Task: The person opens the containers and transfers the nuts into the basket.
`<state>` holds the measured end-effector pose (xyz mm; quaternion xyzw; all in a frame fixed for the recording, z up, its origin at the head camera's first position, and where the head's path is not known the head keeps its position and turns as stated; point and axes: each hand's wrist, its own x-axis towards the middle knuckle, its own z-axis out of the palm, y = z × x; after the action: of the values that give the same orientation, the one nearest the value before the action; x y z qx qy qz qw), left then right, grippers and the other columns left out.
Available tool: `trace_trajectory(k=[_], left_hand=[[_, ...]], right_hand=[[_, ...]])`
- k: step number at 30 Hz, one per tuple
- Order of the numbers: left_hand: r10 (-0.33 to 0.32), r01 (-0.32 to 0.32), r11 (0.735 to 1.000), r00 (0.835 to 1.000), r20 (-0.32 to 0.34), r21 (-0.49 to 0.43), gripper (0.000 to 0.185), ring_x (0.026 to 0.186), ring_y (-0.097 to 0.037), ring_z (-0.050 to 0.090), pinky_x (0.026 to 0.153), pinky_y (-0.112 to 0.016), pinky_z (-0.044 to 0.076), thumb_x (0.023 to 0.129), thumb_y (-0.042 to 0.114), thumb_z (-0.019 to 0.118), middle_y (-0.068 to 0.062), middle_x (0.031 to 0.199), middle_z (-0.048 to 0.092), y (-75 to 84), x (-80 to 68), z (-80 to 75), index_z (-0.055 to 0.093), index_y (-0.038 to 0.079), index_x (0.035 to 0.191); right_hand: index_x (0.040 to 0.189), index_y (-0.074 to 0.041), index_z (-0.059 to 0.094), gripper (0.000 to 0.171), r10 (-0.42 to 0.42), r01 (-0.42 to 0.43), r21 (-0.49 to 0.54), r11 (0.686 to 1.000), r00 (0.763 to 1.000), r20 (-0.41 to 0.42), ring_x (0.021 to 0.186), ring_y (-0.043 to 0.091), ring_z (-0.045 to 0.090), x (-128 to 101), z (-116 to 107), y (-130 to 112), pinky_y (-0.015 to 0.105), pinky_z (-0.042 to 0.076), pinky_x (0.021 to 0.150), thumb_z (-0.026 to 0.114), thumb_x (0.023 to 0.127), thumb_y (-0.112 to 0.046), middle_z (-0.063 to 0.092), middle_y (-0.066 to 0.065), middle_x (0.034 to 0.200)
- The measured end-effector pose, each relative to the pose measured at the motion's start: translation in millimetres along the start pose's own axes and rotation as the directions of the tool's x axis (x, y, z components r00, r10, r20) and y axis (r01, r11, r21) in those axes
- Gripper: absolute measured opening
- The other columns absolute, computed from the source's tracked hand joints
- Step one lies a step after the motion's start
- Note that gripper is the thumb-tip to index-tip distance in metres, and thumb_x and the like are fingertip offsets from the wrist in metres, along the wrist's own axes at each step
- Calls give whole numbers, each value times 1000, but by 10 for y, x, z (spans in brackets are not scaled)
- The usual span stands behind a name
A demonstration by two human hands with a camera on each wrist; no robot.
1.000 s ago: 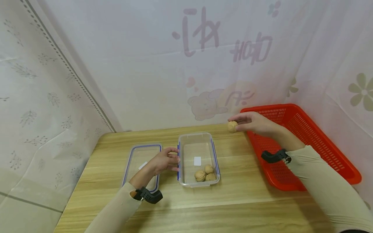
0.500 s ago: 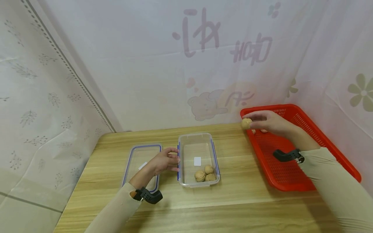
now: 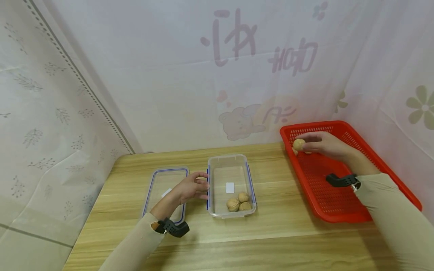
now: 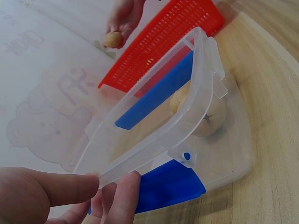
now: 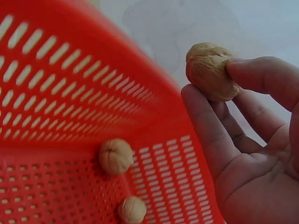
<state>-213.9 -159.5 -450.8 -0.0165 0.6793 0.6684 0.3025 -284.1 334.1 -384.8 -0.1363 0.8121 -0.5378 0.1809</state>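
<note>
Walnut (image 3: 299, 144) is pinched in our right hand (image 3: 322, 145) over the red basket's (image 3: 339, 203) far corner. We'd lower it beside the two there (image 5: 115, 156) while our left hand (image 3: 190, 187) rests relaxed fingers on the clear container (image 3: 231, 162).

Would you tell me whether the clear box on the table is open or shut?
Open: the clear box has no lid on, three walnuts show inside, and its lid lies beside it.

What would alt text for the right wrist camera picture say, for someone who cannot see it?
A right hand pinches a walnut between thumb and fingers above a red plastic basket. Two more walnuts lie on the basket's slotted floor below.
</note>
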Motion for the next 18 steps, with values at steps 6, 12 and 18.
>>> trace_trajectory(k=[6, 12, 18], left_hand=[[3, -3, 1000, 1000, 5, -1, 48, 87, -17, 59, 79, -37, 65, 100, -11, 54, -10, 104, 54, -2, 2, 3, 34, -9, 144], [7, -7, 1000, 1000, 4, 1, 48, 88, -17, 59, 80, -38, 65, 100, -10, 54, -10, 103, 54, -19, 2, 2, 34, -9, 144], [14, -14, 1000, 1000, 6, 6, 48, 88, -17, 60, 80, -38, 65, 100, -10, 54, -10, 103, 54, -25, 3, 2, 35, -8, 144]], right_hand=[[142, 7, 52, 52, 36, -38, -78, 996, 999, -27, 105, 13, 65, 0, -77, 146, 28, 59, 91, 68, 100, -18, 68, 7, 121], [140, -1, 58, 51, 93, -101, -231, 968, 995, -42, 106, 6, 61, 25, -82, 271, 25, 54, 93, 69, 99, -28, 63, 16, 133], [138, 6, 58, 49, 101, -105, -249, 963, 995, -28, 110, 15, 60, 77, -34, 369, 22, 55, 89, 69, 98, -19, 61, 23, 134]])
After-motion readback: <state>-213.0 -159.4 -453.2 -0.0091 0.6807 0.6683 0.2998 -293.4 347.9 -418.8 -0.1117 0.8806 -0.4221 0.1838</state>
